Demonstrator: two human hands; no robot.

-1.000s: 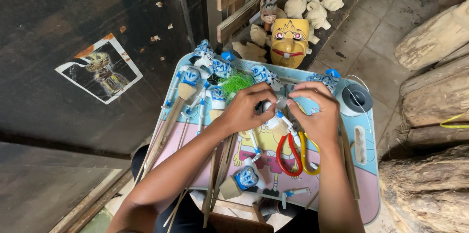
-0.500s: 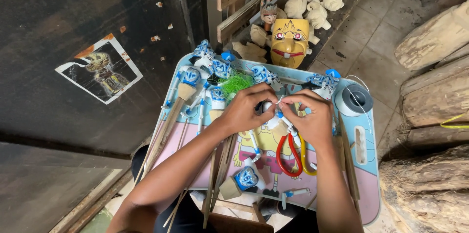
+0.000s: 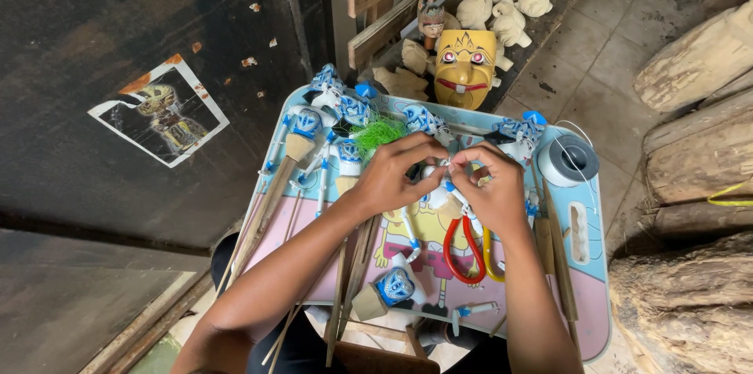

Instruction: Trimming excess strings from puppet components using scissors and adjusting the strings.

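Left hand [image 3: 392,178] and right hand [image 3: 490,190] both pinched shut on small blue-and-white puppet piece [image 3: 444,172]; could slip from fingertips, dropping among cluttered pastel bench [image 3: 584,319].

One head-worn view, looking steeply down over the lap desk [image 3: 584,319].

The camera sits above and just behind the person's forearms, close enough that the desk fills the middle of the frame, with both hands meeting near its centre. The top of the frame faces away from the person, toward a yellow mask [image 3: 464,68]; the dark floor lies left, logs [image 3: 698,147] right.
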